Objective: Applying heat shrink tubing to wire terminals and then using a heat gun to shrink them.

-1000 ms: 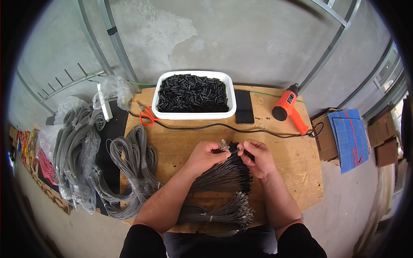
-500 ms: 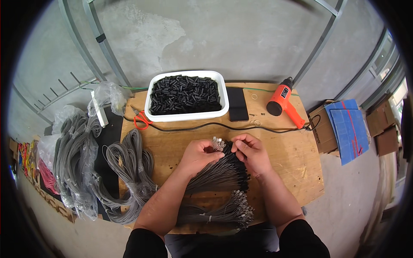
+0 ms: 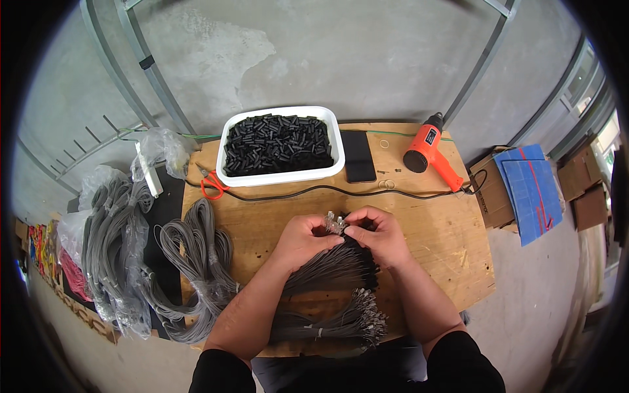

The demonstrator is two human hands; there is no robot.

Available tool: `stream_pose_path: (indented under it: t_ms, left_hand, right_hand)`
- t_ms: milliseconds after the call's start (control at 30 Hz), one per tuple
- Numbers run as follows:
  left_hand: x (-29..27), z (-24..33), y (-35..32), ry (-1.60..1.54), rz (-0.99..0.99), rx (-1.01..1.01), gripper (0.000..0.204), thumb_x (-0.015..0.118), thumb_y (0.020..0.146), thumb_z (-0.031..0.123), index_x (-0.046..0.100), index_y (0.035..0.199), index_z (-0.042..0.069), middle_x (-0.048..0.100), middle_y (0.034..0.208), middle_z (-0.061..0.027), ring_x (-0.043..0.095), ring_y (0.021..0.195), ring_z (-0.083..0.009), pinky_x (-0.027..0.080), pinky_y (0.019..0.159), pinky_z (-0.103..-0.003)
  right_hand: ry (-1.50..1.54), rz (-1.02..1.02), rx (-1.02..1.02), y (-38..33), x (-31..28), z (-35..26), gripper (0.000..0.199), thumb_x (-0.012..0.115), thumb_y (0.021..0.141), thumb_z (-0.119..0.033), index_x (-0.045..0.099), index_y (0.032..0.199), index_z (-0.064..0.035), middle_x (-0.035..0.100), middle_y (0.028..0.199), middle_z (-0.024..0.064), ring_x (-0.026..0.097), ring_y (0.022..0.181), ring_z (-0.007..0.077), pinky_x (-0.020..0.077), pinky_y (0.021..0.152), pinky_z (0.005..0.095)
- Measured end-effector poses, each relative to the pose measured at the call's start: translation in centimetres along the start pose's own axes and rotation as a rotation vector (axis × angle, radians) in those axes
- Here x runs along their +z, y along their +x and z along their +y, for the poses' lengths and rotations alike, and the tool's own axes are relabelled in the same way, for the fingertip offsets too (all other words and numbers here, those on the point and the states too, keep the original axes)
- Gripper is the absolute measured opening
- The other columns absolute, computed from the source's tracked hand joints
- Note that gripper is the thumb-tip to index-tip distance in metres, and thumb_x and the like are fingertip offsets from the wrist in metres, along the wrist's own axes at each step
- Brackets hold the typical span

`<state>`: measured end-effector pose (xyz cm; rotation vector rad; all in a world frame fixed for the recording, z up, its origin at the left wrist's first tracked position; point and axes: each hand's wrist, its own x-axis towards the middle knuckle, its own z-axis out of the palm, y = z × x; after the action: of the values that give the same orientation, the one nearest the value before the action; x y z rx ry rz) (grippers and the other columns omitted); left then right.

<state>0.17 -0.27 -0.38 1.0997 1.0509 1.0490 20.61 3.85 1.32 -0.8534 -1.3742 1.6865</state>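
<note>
My left hand (image 3: 304, 241) is closed around a small bunch of grey wires, and their shiny metal-and-clear ends (image 3: 335, 223) stick up past the thumb. Against those ends my right hand (image 3: 379, 237) is pinched; something small and dark shows at its fingertips, too covered to name. Beneath both hands fans a bundle of grey wires (image 3: 321, 272) with black tips at its right side. Closer to me lies a second tied wire bundle (image 3: 298, 325), its bare shiny ends spread to the right.
A white tub (image 3: 282, 179) full of short black sleeves stands at the back beside a black phone (image 3: 360, 157). An orange heat gun (image 3: 431, 152) lies right, its cord crossing the table. Orange-handled scissors (image 3: 212, 185) and coiled grey wires (image 3: 196, 255) are left.
My right hand has moved slightly left, bringing its fingertips from beside the shiny wire ends up against them. The left hand keeps its hold on the bunch.
</note>
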Motion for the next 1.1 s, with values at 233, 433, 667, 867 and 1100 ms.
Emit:
stream_pose_path:
  t_ms: [233, 433, 667, 867, 1100]
  left_hand:
    - [0.4, -0.2, 0.2, -0.023, 0.002, 0.014, 0.012, 0.078, 0.087, 0.002, 0.072, 0.098, -0.001, 0.069, 0.081, -0.0009, 0.060, 0.071, -0.0064, 0.049, 0.064, -0.023]
    - [0.2, -0.5, 0.3, -0.079, 0.014, -0.018, 0.009, 0.074, 0.091, 0.002, 0.070, 0.098, -0.002, 0.067, 0.082, -0.0015, 0.059, 0.070, -0.0076, 0.048, 0.064, -0.023]
    - [0.4, -0.8, 0.4, -0.093, 0.120, 0.050, 0.006, 0.070, 0.093, 0.003, 0.071, 0.094, -0.003, 0.064, 0.076, 0.0017, 0.055, 0.065, -0.0043, 0.043, 0.058, -0.021]
    - [0.5, -0.7, 0.6, -0.111, 0.106, 0.057, 0.004, 0.070, 0.093, 0.002, 0.070, 0.094, -0.002, 0.062, 0.076, 0.0024, 0.053, 0.064, -0.0041, 0.042, 0.058, -0.021]
    - [0.6, -0.3, 0.5, -0.109, 0.117, 0.038, 0.004, 0.070, 0.094, 0.002, 0.070, 0.094, -0.002, 0.062, 0.076, 0.0024, 0.053, 0.065, -0.0041, 0.042, 0.058, -0.021]
  right_hand:
    - [-0.027, -0.035, 0.011, 0.1, -1.1, 0.8, 0.005, 0.071, 0.093, 0.000, 0.066, 0.094, -0.0011, 0.063, 0.080, 0.0003, 0.051, 0.063, 0.0041, 0.0404, 0.056, 0.0203]
    - [0.057, -0.026, 0.101, 0.2, -1.0, 0.7, 0.005, 0.071, 0.092, -0.001, 0.066, 0.092, -0.0013, 0.062, 0.078, 0.0001, 0.050, 0.061, 0.0050, 0.0393, 0.055, 0.0209]
    - [0.623, -0.013, 0.198, 0.8, -2.8, -0.2, 0.012, 0.060, 0.097, -0.005, 0.061, 0.109, -0.0018, 0.065, 0.094, 0.0089, 0.056, 0.071, 0.0114, 0.0423, 0.057, 0.0222]
    - [0.738, 0.184, 0.212, 2.0, -4.9, 1.3, 0.011, 0.048, 0.104, -0.003, 0.057, 0.110, -0.0014, 0.065, 0.104, 0.0136, 0.053, 0.074, 0.0148, 0.0417, 0.057, 0.0217]
    - [0.780, 0.170, 0.201, 1.7, -4.7, 0.9, 0.010, 0.050, 0.106, -0.009, 0.055, 0.113, -0.0028, 0.066, 0.095, 0.0121, 0.050, 0.066, 0.0128, 0.0366, 0.049, 0.0206]
